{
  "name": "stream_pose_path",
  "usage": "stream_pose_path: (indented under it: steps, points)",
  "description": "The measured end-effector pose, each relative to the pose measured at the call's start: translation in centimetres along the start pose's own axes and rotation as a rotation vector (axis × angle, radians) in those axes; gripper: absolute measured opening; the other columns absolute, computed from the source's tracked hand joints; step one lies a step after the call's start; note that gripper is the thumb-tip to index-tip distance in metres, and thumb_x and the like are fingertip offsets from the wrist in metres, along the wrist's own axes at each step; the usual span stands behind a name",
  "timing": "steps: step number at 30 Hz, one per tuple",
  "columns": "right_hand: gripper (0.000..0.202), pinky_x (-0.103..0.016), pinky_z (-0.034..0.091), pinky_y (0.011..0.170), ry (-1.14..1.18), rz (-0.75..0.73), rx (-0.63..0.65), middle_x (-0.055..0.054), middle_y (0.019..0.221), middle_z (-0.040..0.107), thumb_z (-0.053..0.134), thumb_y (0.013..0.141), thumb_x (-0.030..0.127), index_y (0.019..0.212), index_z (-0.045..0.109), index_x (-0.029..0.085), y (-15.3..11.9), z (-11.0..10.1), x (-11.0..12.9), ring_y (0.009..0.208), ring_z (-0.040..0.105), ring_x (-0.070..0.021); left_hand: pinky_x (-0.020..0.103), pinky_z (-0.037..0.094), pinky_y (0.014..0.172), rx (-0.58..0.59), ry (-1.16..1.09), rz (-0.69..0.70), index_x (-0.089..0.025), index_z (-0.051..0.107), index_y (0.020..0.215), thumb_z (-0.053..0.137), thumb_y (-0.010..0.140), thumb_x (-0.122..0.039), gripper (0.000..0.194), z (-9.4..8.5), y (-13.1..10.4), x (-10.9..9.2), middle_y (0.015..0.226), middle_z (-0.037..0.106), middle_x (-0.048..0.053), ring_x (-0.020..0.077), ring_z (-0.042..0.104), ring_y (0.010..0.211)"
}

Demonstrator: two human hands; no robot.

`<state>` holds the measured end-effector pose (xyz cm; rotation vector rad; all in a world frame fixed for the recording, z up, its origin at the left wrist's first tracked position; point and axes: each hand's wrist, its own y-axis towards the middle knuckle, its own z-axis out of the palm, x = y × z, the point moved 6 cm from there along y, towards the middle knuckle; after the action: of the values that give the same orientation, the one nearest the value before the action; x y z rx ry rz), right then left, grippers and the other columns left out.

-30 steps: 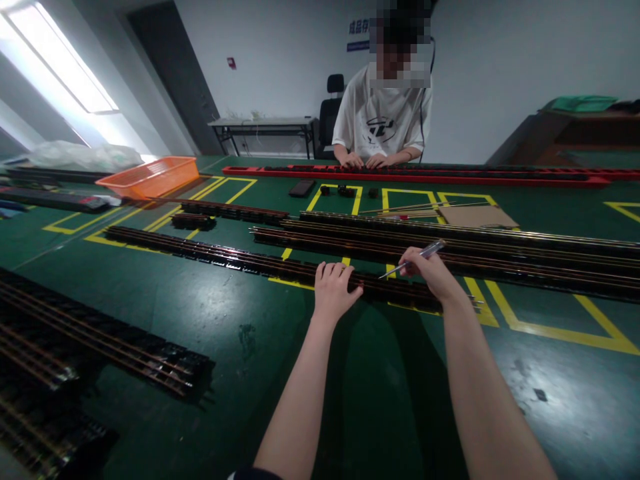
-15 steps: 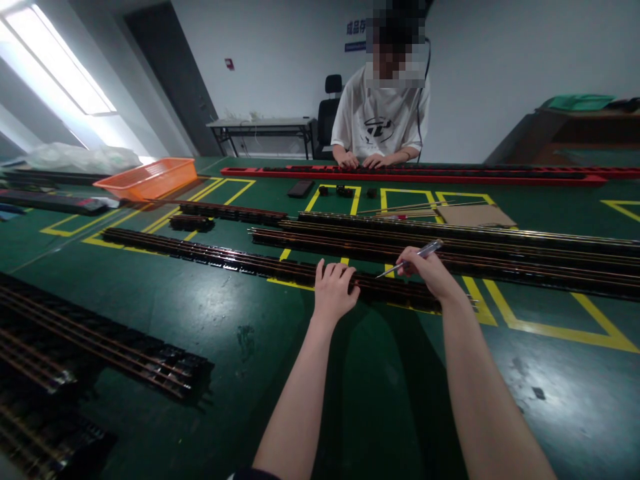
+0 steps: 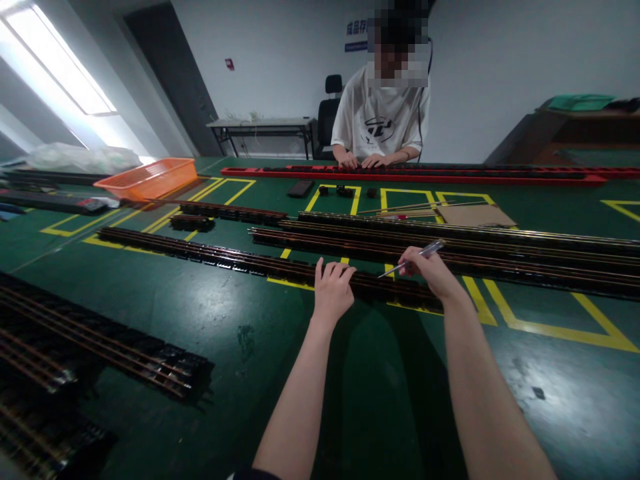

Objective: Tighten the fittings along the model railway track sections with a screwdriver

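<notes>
A long dark strip with copper-coloured rods lies slantwise on the green table. My left hand rests on its middle, fingers bent over the strip; whether they pinch it cannot be made out. My right hand is closed around a screwdriver with a clear handle, whose thin tip points down-left and meets the strip just right of my left hand. Behind it lie more long rod strips, running off to the right.
Across the table a person works at a red tray. An orange basket stands back left. More strips lie front left. Cardboard and a dark block lie farther back.
The long strip under my left hand has slid slightly to the left. My left thumb has drawn in beside the fingers. My right hand has shifted very slightly right with the screwdriver.
</notes>
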<state>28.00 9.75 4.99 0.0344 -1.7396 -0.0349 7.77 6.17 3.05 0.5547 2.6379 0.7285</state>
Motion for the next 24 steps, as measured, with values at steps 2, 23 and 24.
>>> stream_pose_path:
  steps: [2, 23, 24]
  points:
    - [0.019, -0.024, 0.039, 0.050, 0.005, 0.002, -0.005, -0.001, 0.052, 0.057, 0.059, 0.066, 0.037, 0.058, 0.058, 0.020, 0.02, -0.03, -0.04, 0.053, 0.053, -0.0129, 0.052, 0.028, 0.116, -0.006, 0.011, 0.005, -0.023, 0.066, 0.108, 0.048, 0.083, -0.007, 0.035, -0.02, -0.01, 0.03, 0.108, 0.070, 0.003, 0.0218, 0.059, 0.108]
    - [0.021, -0.025, 0.040, 0.051, -0.010, 0.014, -0.040, -0.001, 0.051, 0.056, 0.059, 0.064, 0.039, 0.057, 0.057, 0.019, -0.24, -0.36, 0.19, 0.052, 0.053, -0.0129, 0.051, 0.027, 0.116, 0.015, 0.006, -0.026, -0.022, 0.065, 0.108, 0.045, 0.083, -0.002, 0.037, 0.45, 0.05, 0.49, 0.108, 0.070, 0.002, 0.0210, 0.060, 0.109]
    - [0.021, -0.025, 0.040, 0.051, -0.006, 0.012, -0.044, -0.001, 0.051, 0.056, 0.059, 0.064, 0.039, 0.057, 0.057, 0.019, -0.20, -0.33, 0.19, 0.052, 0.053, -0.0130, 0.051, 0.028, 0.116, 0.022, -0.001, -0.034, -0.022, 0.065, 0.108, 0.045, 0.083, -0.002, 0.037, 0.47, 0.06, 0.52, 0.107, 0.070, 0.002, 0.0209, 0.060, 0.109]
